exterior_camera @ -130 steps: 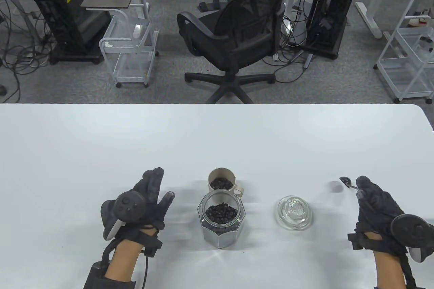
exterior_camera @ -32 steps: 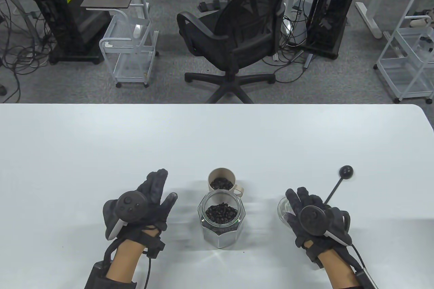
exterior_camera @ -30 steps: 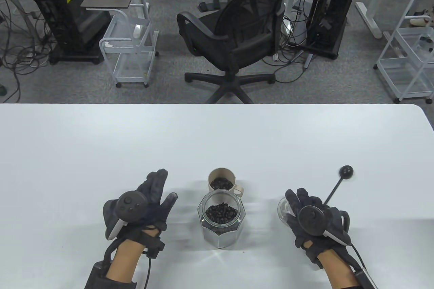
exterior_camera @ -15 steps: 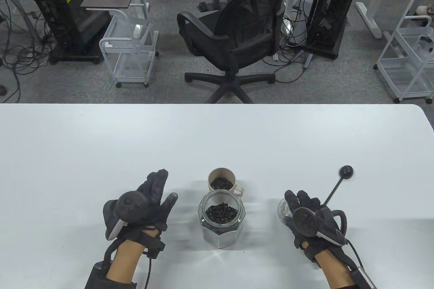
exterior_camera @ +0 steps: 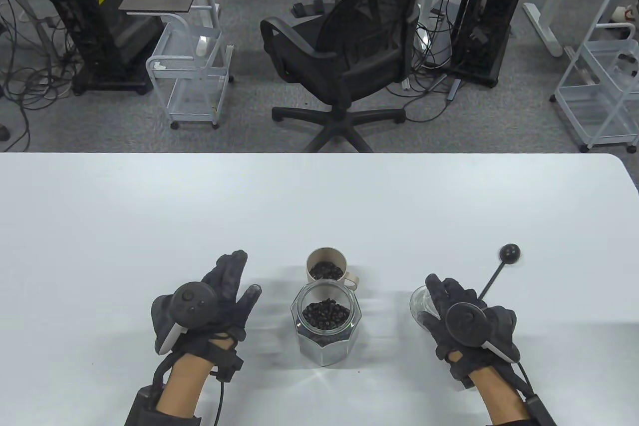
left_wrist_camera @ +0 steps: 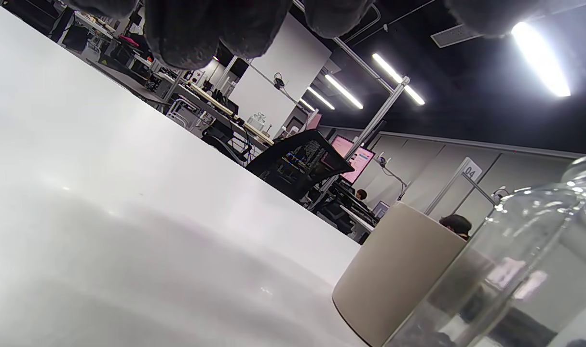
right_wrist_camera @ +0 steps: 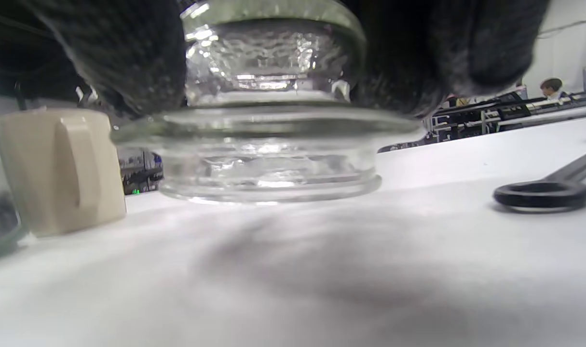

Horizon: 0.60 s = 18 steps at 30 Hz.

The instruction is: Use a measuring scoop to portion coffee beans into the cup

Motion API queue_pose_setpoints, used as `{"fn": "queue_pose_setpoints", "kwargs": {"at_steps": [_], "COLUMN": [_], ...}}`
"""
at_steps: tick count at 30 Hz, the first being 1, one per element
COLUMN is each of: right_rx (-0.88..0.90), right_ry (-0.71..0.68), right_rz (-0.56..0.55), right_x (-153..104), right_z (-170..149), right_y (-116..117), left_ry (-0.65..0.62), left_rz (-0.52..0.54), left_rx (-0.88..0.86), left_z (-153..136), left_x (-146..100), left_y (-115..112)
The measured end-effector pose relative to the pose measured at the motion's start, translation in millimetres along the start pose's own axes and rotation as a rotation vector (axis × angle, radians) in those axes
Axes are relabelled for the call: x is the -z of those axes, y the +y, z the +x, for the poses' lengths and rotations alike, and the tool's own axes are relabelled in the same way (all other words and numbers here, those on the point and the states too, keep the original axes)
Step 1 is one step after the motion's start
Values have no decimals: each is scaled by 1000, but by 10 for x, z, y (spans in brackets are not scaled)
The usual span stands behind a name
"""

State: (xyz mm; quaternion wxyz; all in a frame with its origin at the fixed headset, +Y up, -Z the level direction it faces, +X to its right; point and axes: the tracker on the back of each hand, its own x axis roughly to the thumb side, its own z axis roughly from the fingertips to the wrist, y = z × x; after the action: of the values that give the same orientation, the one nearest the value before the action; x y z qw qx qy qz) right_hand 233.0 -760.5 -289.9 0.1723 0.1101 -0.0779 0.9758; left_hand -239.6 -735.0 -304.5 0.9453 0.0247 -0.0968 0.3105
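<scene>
Gripping the clear glass lid point(exterior_camera: 422, 302) (rim barely off the table), your right hand point(exterior_camera: 462, 318) could let the smooth glass slip. Your left hand point(exterior_camera: 209, 301) rests flat, fingers straight. Farther out, the black long-handled measuring scoop point(exterior_camera: 501, 266) lies idle, and the beige cup point(exterior_camera: 327, 268) holds beans just behind the open glass jar point(exterior_camera: 325, 321).

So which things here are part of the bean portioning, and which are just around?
Job:
- cup holding beans
- open glass jar of beans
- measuring scoop, lying on the table
- glass lid, gripped by right hand

Just around:
- office chair
- white carts
- left hand, idle
</scene>
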Motion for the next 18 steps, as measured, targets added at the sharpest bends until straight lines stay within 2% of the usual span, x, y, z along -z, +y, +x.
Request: {"fn": "queue_pose_setpoints", "kwargs": {"at_steps": [9, 15, 18], "right_rx": [295, 640, 720], "right_ry": [131, 242, 243], "right_rz": [-79, -140, -170], "right_x": [-37, -90, -99], "right_z": [-171, -328, -305], "right_y": [-110, -141, -191], "left_ry": [1, 6, 4], "left_rz": [-7, -13, -8], "left_rx": [0, 9, 9], "left_z": [2, 0, -3], "left_x": [0, 2, 2], "left_y": [-17, -20, -4]}}
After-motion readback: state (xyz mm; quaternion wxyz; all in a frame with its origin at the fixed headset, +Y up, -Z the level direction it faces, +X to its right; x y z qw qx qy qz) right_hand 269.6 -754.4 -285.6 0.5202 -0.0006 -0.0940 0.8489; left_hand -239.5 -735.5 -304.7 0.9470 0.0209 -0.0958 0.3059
